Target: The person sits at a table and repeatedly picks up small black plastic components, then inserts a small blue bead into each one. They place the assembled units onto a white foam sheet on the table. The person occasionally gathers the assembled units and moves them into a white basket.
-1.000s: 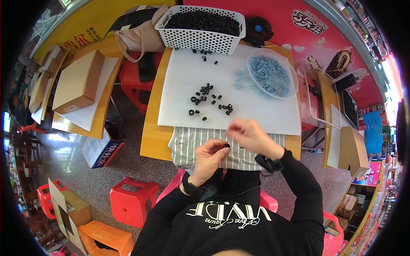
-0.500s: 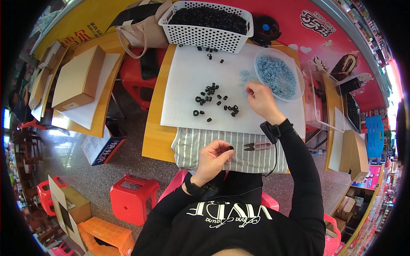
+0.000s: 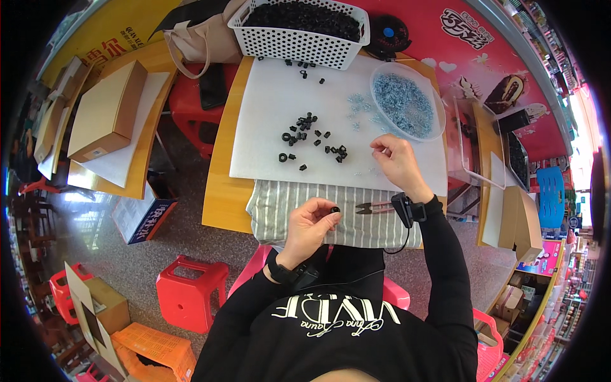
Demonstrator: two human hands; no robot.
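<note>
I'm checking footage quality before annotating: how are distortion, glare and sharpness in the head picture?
Head view: fisheye distortion bows the red wall panel; glare washes out the far right edge and shines off the floor at left; left hand and right hand look fairly crisp, but the left's small black part lacks fine detail.

Black long-sleeved top (image 3: pixel 254 347); large white block letters (image 3: pixel 334 310) across chest, smaller white script (image 3: pixel 344 326) alongside. Sleeves (image 3: pixel 447 270) plain, close-fitting. Dark trousers (image 3: pixel 356 267). Black strapped wrist units, left (image 3: pixel 284 274) and right (image 3: pixel 409 209); thin dark cable (image 3: pixel 405 239) curves from right unit.
</note>
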